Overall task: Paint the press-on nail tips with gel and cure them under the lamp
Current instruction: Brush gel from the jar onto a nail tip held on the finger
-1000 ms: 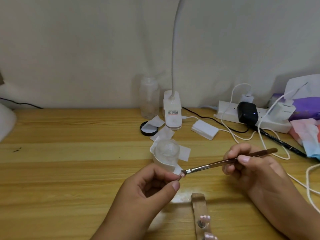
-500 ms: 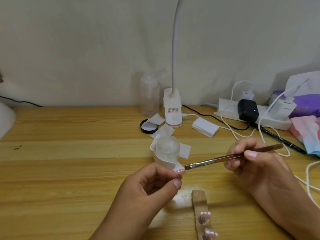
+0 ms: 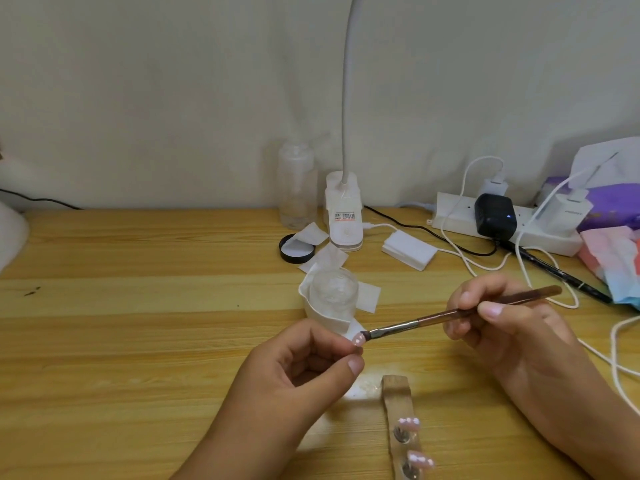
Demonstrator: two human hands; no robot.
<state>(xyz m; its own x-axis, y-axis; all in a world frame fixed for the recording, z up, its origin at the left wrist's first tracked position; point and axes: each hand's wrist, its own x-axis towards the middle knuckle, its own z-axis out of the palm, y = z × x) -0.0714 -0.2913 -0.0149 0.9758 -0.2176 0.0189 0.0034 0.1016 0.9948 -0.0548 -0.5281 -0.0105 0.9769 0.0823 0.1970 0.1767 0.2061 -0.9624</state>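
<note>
The left hand (image 3: 294, 368) is hovering over the wooden surface (image 3: 138, 341), its grip pinching a pink nail tip (image 3: 358, 339) between thumb and forefinger, the other fingers curling loosely behind. The right hand (image 3: 502, 327) is grasping a gel brush (image 3: 460, 313) by the brown handle, pen-fashion, and the dark bristles (image 3: 366, 336) are touching the edge of that tip.

Just below the hands, a clear holder strip (image 3: 398, 400) is lying on the surface and running out of the bottom edge, carrying two more painted tips (image 3: 409, 424), one behind the other.

Just behind the pinched tip, a small clear jar (image 3: 333, 292) is standing inside a wrap of white paper. Farther back, a black lid (image 3: 297, 249) is lying flat beside a clear bottle (image 3: 297, 188), and the white clip lamp (image 3: 344, 216) is standing next to them, its gooseneck rising out of view. A stack of white wipes (image 3: 408, 250) is sitting to its right, near a power strip (image 3: 450, 216) that is carrying a black adapter (image 3: 495, 214) and white chargers.
</note>
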